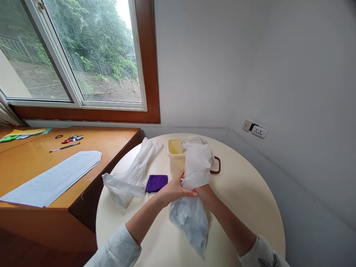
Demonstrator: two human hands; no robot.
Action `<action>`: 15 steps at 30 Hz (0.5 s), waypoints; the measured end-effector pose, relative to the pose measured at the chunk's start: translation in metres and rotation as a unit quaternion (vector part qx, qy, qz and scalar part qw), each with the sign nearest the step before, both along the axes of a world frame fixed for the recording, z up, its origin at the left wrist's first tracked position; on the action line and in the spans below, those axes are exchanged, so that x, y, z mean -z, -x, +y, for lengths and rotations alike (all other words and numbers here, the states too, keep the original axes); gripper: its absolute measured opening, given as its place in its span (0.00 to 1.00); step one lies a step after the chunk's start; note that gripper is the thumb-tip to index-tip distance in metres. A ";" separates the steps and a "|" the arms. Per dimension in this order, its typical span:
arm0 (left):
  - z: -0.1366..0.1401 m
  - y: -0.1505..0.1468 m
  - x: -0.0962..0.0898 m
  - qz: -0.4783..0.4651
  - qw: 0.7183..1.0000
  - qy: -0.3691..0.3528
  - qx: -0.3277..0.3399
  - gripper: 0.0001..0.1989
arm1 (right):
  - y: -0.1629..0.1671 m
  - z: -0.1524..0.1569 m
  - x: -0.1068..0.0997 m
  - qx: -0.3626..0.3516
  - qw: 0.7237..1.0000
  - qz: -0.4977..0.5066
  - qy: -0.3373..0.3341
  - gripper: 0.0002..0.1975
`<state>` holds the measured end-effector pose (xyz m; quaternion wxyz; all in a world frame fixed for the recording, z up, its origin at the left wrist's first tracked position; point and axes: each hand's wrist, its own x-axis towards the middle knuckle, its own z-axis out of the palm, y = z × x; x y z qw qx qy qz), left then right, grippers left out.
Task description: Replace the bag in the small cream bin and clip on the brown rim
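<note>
A white translucent plastic bag is pinched in at its middle, over the round table. Its lower part bulges toward me with pale contents I cannot make out, and its loose upper part stands puffed up above my hands. My left hand is closed round the narrow neck, thumb across the front. From the other side my right hand grips the same neck, its fingers mostly covered by plastic. Just behind the bag is a cream plastic bucket, partly hidden. A folded purple cloth lies left of my left hand.
Another crumpled white plastic bag lies on the left of the round cream table. A brown handle sticks out right of the bag. The wooden desk at left bears papers, a pen and scissors.
</note>
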<state>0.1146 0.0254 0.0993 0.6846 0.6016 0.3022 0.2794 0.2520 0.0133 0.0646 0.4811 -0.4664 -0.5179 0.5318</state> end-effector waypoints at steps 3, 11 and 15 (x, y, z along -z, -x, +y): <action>0.001 0.000 0.002 0.024 1.000 -0.014 -0.014 0.39 | -0.012 0.002 0.003 -0.042 0.997 0.072 -0.001 0.19; -0.004 0.002 -0.012 0.093 0.992 -0.085 -0.001 0.23 | -0.041 -0.003 -0.013 -0.263 0.962 0.071 -0.019 0.31; -0.005 -0.006 -0.007 0.122 0.983 -0.135 -0.009 0.20 | -0.030 -0.009 -0.030 -0.224 0.973 0.025 -0.038 0.32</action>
